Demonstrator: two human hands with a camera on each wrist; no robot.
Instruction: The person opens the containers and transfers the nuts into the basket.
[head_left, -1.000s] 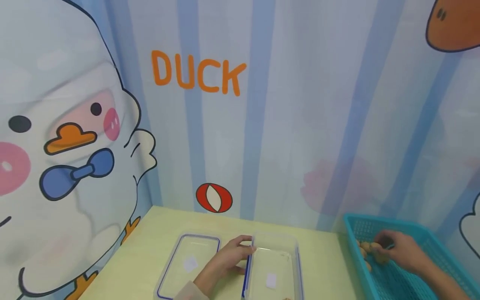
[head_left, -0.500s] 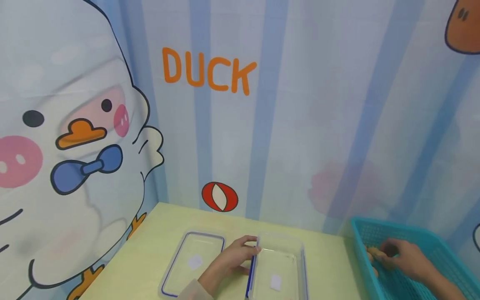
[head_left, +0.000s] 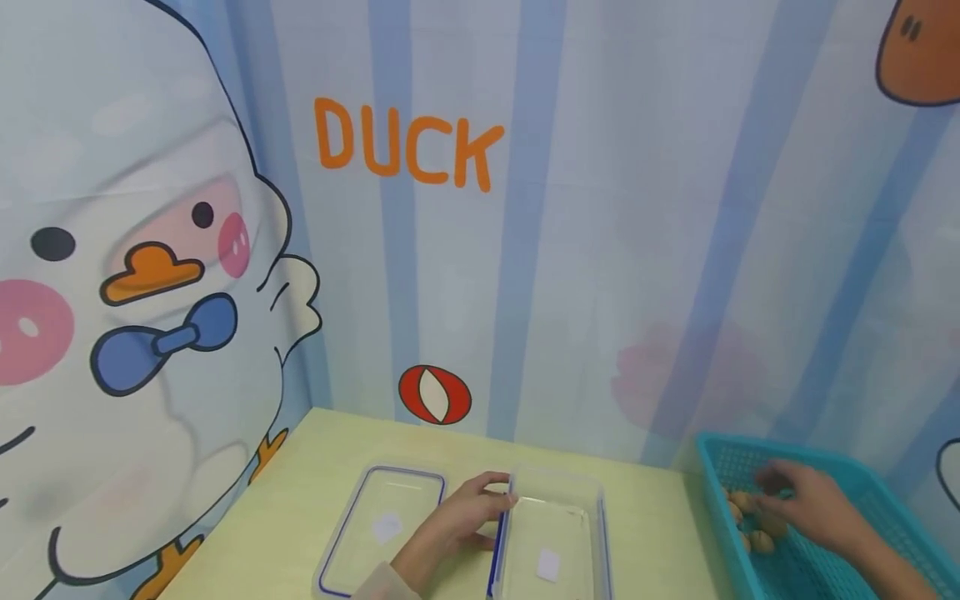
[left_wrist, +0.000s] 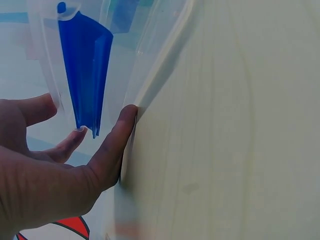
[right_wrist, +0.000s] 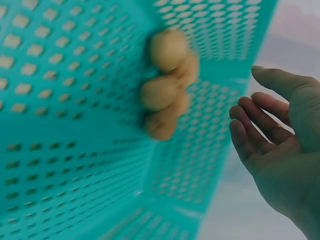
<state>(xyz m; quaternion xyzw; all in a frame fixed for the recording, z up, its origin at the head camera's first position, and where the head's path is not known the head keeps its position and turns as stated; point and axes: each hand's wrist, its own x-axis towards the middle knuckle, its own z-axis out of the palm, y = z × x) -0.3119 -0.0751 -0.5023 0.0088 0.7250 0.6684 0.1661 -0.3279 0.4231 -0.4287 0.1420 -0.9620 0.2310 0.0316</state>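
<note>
A clear plastic food container (head_left: 596, 508) with blue latches stands on the pale yellow table, a small white label on its bottom. My left hand (head_left: 461, 512) holds its left side; in the left wrist view the fingers (left_wrist: 42, 109) lie at the wall around a blue latch (left_wrist: 85, 75), one down by the table. Over the turquoise basket (head_left: 840, 458) at the right, my right hand (head_left: 813, 508) hovers with nothing in it, its fingers loosely extended in the right wrist view. Several walnuts (right_wrist: 159, 92) lie together in the basket, just left of that hand.
Left of the container lies a clear lid (head_left: 408, 496) with a blue seal and a white label, partly behind my left forearm. A striped curtain (head_left: 585, 250) with cartoon ducks closes off the back and left of the table (head_left: 652, 517).
My right hand was among the walnuts with its fingertips at them and has drawn off them; the walnuts lie differently now. My left hand keeps its place on the container.
</note>
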